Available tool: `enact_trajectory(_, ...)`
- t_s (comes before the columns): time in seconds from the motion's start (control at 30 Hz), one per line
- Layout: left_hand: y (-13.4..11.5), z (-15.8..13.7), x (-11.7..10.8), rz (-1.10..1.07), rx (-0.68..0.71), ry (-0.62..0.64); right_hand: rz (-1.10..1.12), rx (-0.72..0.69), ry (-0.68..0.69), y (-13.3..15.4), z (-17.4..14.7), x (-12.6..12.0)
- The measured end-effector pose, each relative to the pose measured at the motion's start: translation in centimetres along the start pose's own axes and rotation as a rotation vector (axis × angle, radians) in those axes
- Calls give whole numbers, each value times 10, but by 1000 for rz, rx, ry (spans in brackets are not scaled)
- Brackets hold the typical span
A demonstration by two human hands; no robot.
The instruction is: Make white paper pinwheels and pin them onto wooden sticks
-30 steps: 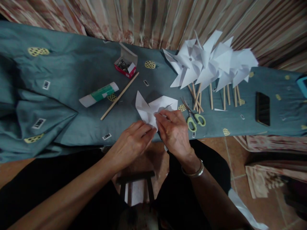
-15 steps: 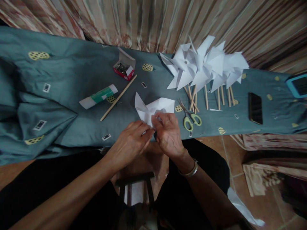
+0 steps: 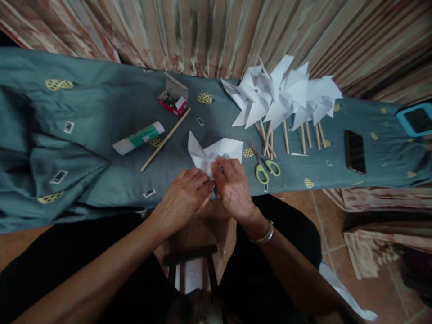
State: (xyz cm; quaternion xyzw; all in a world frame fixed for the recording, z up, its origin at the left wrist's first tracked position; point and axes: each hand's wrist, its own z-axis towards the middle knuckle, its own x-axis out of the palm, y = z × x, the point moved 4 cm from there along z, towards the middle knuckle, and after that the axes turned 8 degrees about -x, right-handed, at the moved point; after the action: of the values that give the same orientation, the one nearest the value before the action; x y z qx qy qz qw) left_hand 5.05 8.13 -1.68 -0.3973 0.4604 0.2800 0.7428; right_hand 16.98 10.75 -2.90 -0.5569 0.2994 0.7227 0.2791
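A white paper pinwheel [image 3: 224, 146] lies near the front edge of the cloth-covered table, its blades pointing away from me. My left hand [image 3: 189, 189] is closed on its near side, fingertips pinched together. Opposite it, my right hand [image 3: 232, 184], with a bracelet at the wrist, presses thumb and fingers onto the paper near the centre. My fingers cover the part they pinch. Just right of them lie green-handled scissors [image 3: 265, 168]. To the left rest a wooden stick [image 3: 165, 139] and a small red box [image 3: 173, 101] of metal pieces, its lid up.
Several finished pinwheels [image 3: 280, 94] on sticks lie at the back right. A green and white tube [image 3: 138, 138] is at left. A phone [image 3: 355, 151] and a blue-framed device [image 3: 416, 119] lie at right. A curtain [image 3: 202, 36] hangs behind the table [image 3: 91, 166].
The view has shifted slightly, so things on the right sit a little further left. Both hands stay on the paper pinwheel, with only small finger movement.
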Motion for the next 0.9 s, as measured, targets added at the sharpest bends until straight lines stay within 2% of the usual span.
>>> enact_trajectory(0.17, 0, 0, -1, -7, 11, -18, 129, 39, -151, -18, -4, -15)
enact_trajectory(0.27, 1, 0, -3, -12, 21, -30, 130, 88, -239, -37, -1, -25)
enact_trajectory(0.5, 16, -4, -13, 44, 17, -55, 133, 135, -189, -58, 2, -20)
enact_trajectory(0.67, 32, -5, -16, 73, -16, -54, 163, 187, -227, -62, -6, -25)
enact_trajectory(0.9, 44, 5, -20, 44, -32, -101, 322, 382, -244, -67, -15, -33)
